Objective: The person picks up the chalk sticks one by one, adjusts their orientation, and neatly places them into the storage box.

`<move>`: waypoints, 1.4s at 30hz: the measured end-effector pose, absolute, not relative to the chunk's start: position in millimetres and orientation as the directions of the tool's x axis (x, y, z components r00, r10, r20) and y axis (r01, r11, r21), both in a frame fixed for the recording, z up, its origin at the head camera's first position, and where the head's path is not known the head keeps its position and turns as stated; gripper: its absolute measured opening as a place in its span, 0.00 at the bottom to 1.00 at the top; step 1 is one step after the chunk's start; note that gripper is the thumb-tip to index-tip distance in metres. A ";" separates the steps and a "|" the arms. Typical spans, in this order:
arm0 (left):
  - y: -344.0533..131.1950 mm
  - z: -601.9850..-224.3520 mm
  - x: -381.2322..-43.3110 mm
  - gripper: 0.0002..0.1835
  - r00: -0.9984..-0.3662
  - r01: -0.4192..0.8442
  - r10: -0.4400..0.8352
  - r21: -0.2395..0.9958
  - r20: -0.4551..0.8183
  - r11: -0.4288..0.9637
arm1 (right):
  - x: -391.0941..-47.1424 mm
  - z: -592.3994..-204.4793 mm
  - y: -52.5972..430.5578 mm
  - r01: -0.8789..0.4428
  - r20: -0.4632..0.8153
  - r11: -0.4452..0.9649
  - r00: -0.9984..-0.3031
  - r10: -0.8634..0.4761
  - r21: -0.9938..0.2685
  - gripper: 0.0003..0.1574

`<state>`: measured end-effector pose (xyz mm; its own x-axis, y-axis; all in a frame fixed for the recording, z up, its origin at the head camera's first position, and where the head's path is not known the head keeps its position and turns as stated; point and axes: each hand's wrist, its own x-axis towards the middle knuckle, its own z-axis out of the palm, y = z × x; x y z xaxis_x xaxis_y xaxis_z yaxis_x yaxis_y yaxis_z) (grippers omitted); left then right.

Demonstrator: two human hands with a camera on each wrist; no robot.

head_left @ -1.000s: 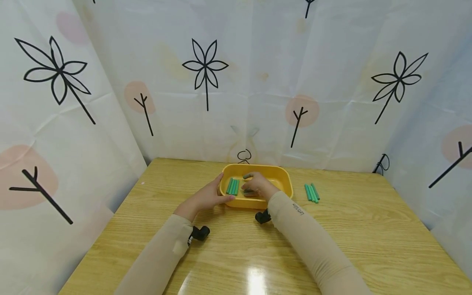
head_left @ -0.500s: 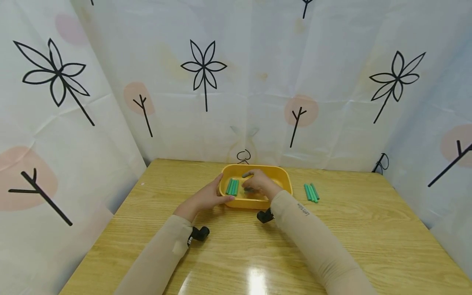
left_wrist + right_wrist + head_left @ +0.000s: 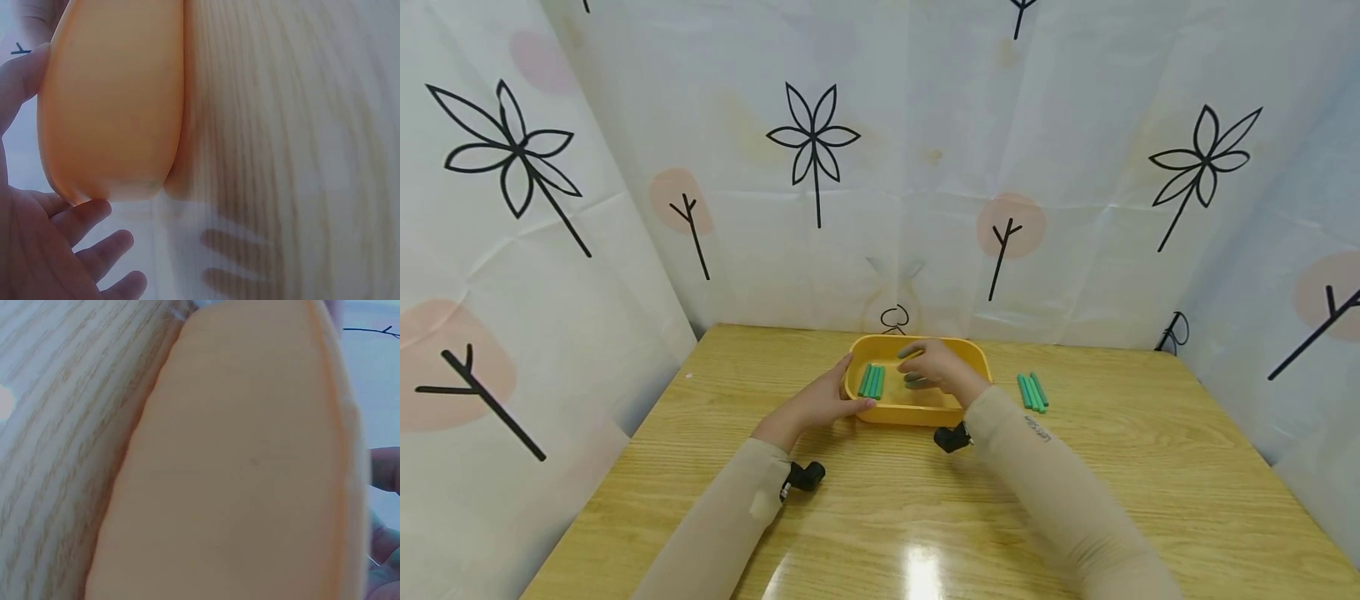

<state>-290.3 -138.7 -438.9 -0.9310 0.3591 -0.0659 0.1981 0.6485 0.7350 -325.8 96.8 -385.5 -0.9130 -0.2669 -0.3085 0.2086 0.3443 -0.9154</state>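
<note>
Against the back of the table stands a yellow plastic tray (image 3: 917,414). My left hand (image 3: 812,410) grips its left end, thumb at the front rim and fingers by the left side; the left wrist view shows that hand (image 3: 44,244) around the tray's end. Several short green sticks (image 3: 872,382) lie side by side in the tray's left part. My right hand (image 3: 942,369) is over the tray's middle, right of those sticks, fingers apart, with nothing seen between them. From the right wrist, the tray wall (image 3: 231,456) hides most of its fingers (image 3: 385,470).
More green sticks (image 3: 1033,392) lie in a loose row on the wooden table (image 3: 880,508), right of the tray. A white patterned curtain (image 3: 880,167) hangs close behind the table. A black cable (image 3: 1172,331) shows at the back right corner.
My right hand has shifted a little to the right inside the tray, away from the green sticks there. My left hand and the tray stay about where they were.
</note>
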 end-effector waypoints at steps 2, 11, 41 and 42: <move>-138.6 -438.5 -289.5 0.62 -0.932 0.199 0.358 0.734 -0.064 0.650 | -323.7 -382.3 100.1 0.190 -0.297 0.355 -0.914 -0.277 -0.915 0.28; -138.1 -439.0 -290.0 0.62 -0.933 0.200 0.355 0.736 -0.058 0.647 | -313.6 -370.5 118.4 0.126 -0.240 0.354 -0.923 -0.301 -0.927 0.26; -137.3 -434.8 -286.8 0.61 -0.935 0.199 0.347 0.706 -0.070 0.679 | -296.8 -354.9 200.5 0.050 -0.177 0.385 -0.937 -0.301 -0.922 0.28; -137.4 -435.1 -287.1 0.61 -0.935 0.202 0.348 0.705 -0.068 0.680 | -296.8 -355.6 203.1 0.050 -0.176 0.390 -0.939 -0.296 -0.920 0.28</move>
